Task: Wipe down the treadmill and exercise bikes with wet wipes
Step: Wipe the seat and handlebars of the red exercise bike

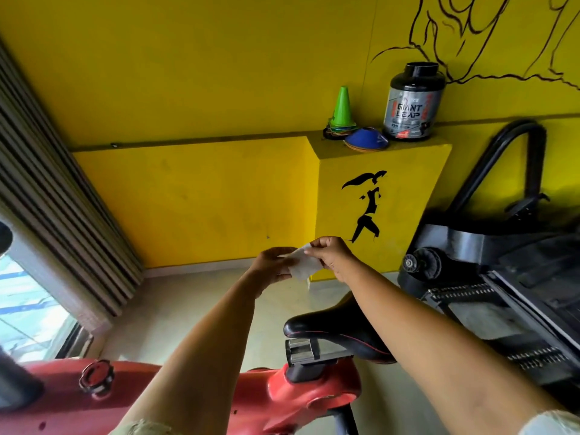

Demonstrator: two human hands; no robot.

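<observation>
Centre of frame, my left hand (pixel 272 264) and right hand (pixel 333 256) pinching opposite edges of a white wet wipe (pixel 303 265), fingers pressed on it, wipe stretched between them, above the black saddle (pixel 329 328) of the red exercise bike (pixel 276 394)

Wet wipe (pixel 303 264) between both hands (pixel 301 260)
</observation>
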